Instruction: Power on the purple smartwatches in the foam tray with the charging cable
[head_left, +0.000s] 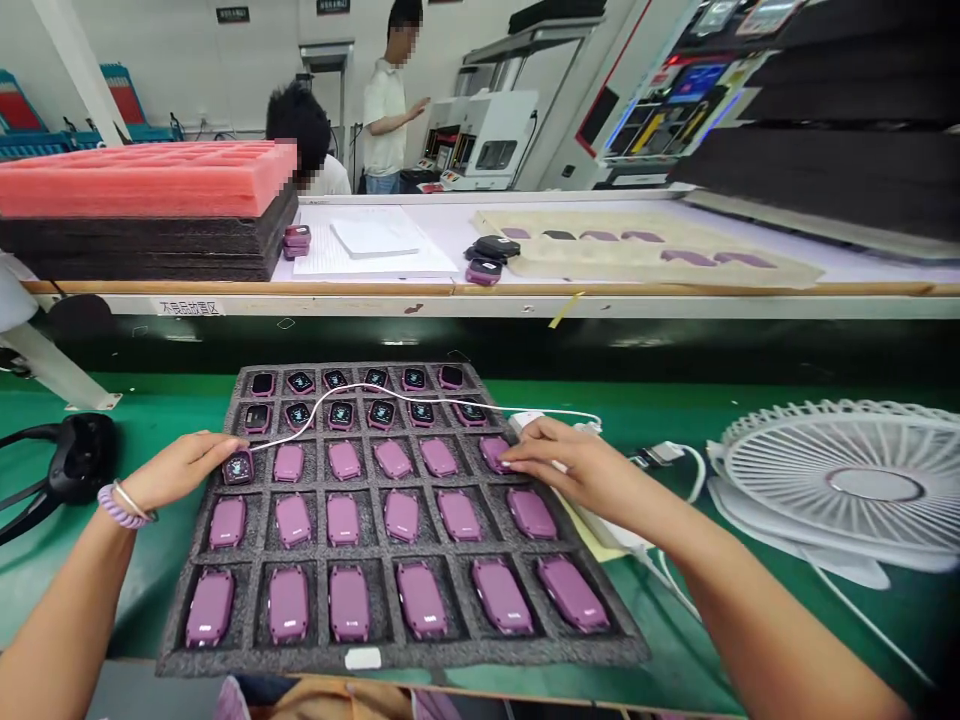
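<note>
A dark foam tray holds rows of purple watch cases; the two back rows show lit or dark screens, the others lie back side up. My left hand pinches a watch with its screen up at the left end of the third row. A white cable runs from beside that watch across the tray to the right. My right hand has its fingers closed on a purple watch case at the right end of the same row.
A white fan and a power strip with cables lie to the right. Black goggles are at the left. Behind stands a shelf with foam stacks, papers and watch parts. Two people are farther back.
</note>
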